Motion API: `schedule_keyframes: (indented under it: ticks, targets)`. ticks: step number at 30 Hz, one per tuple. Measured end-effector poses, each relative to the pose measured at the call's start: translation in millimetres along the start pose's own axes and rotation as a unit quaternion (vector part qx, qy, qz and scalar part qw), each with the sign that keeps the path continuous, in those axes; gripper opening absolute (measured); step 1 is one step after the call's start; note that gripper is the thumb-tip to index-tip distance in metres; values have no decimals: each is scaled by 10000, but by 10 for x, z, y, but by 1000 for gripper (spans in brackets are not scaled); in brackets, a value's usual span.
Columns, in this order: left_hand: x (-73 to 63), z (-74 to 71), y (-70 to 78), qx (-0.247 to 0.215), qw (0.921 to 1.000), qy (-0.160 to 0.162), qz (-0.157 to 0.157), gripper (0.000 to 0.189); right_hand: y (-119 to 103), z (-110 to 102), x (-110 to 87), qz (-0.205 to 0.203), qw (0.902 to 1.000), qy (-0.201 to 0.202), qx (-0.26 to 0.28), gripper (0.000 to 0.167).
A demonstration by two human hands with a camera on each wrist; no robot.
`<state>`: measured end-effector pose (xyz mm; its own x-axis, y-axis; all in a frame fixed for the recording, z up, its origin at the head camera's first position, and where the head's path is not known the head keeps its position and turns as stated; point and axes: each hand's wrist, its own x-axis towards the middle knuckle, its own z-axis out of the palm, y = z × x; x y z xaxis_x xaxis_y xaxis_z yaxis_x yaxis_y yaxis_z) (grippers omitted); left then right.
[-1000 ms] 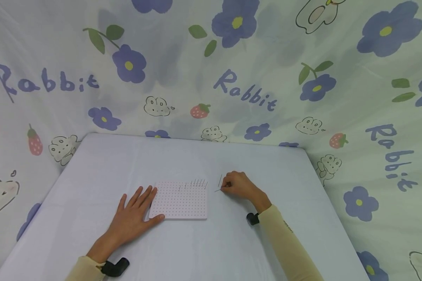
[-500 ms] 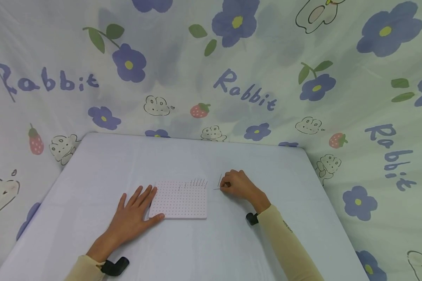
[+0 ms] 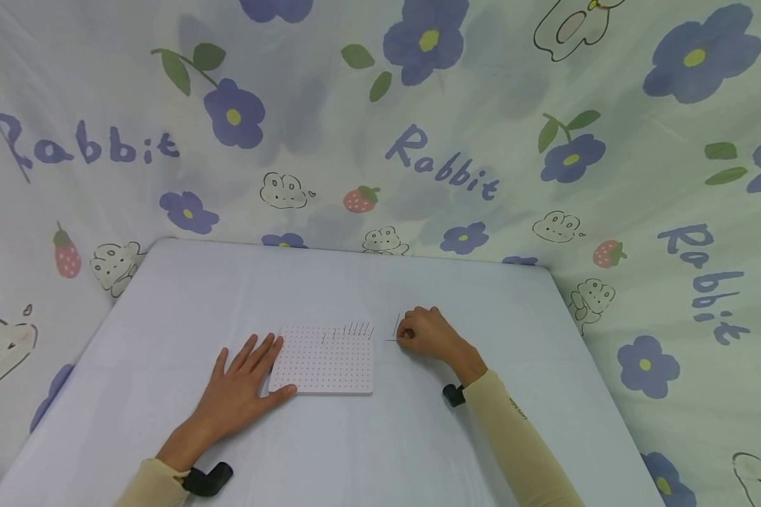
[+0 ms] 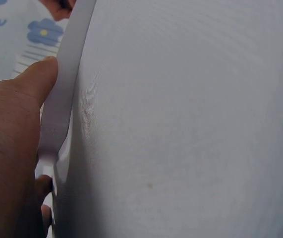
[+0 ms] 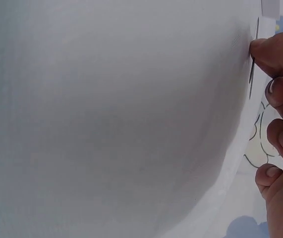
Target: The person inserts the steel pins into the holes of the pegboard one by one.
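A white board with a grid of small holes (image 3: 323,366) lies flat on the table. Several thin dark pins (image 3: 355,329) stand in its far right part. My left hand (image 3: 237,394) rests with spread fingers at the board's left side, the thumb on its near left corner. Right of the board, my right hand (image 3: 431,332) pinches a thin dark pin (image 3: 391,341) at table level; its free end points left. Another pin (image 3: 396,324) lies just beyond those fingertips. In the right wrist view, the thumb (image 5: 270,52) touches a dark pin (image 5: 252,74), and the other fingers are curled.
A white cloth covers the table (image 3: 330,451). Behind and beside it hangs a curtain (image 3: 330,141) printed with flowers and rabbits. A black wrist camera (image 3: 208,480) is strapped on the left wrist, another black camera (image 3: 454,395) on the right.
The pin at my right fingertips has turned from slanted to nearly level, and that hand has shifted very slightly away from me. My left hand and the board have stayed in place.
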<state>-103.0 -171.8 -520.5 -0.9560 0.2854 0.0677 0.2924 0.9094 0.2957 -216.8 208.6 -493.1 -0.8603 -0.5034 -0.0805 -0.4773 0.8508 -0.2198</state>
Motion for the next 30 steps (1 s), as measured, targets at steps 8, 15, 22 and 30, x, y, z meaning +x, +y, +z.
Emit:
schedule_keyframes:
  ticks: [8,15,22,30]
  targets:
    - [6,-12,-1,3,10000,-7,2,99,-20,-8,1,22,10000,13,-71,6]
    - [6,2,-11,-8,10000,-21,13,99,-30,-5,-17,39,10000,30,-52,6]
    - [-9,-7,6,-2,10000,-24,-4,99,-32,9,-26,46,10000,28,-61,6]
    - [-16,-16,19,-10,10000,8,-19,98,-17,-3,-27,-59,9967,182,785,5]
